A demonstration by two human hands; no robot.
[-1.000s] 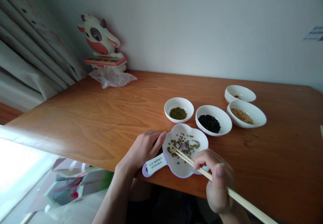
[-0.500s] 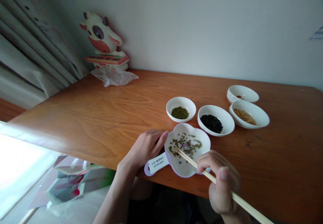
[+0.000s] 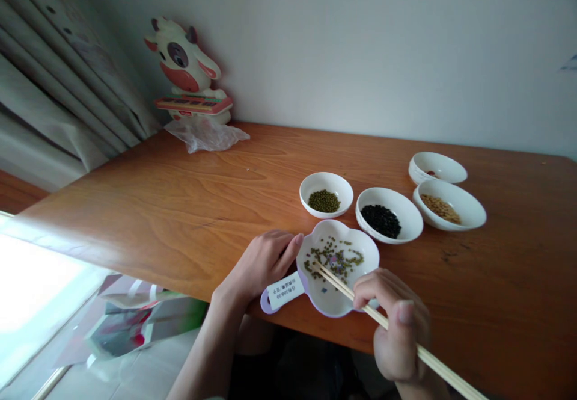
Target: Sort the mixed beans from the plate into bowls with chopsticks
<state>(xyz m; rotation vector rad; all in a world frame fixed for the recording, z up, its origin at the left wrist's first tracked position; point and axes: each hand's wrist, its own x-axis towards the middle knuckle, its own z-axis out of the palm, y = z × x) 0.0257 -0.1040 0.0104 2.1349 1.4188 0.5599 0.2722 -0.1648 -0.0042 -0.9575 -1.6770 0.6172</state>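
Observation:
My right hand [image 3: 399, 322] is closed around a pair of wooden chopsticks [image 3: 374, 314]. Their tips touch down among mung beans [image 3: 331, 255] scattered in a white, purple-rimmed flower-shaped dish [image 3: 322, 301] with a labelled handle [image 3: 286, 290]. My left hand [image 3: 265, 261] lies at the dish's left side, above the handle, a fingertip against the rim; it is open, its other fingers partly hidden. Behind the dish stand a white bowl of mung beans [image 3: 323, 201] and a white bowl of black beans or seeds [image 3: 381, 221]. Whether a bean is between the chopstick tips is too small to tell.
At the right are a bowl of tan kernels [image 3: 440, 209] and a bowl [image 3: 439, 168] with a few reddish-brown bits. A cow toy with a keyboard [image 3: 192, 78] and a crumpled plastic bag [image 3: 207, 135] sit at the back left of the wooden table [image 3: 180, 207]. Bags [image 3: 139, 322] stand below its edge.
The whole view has shifted slightly, so things appear a little farther right. Both hands and the chopsticks keep nearly the same place at the dish.

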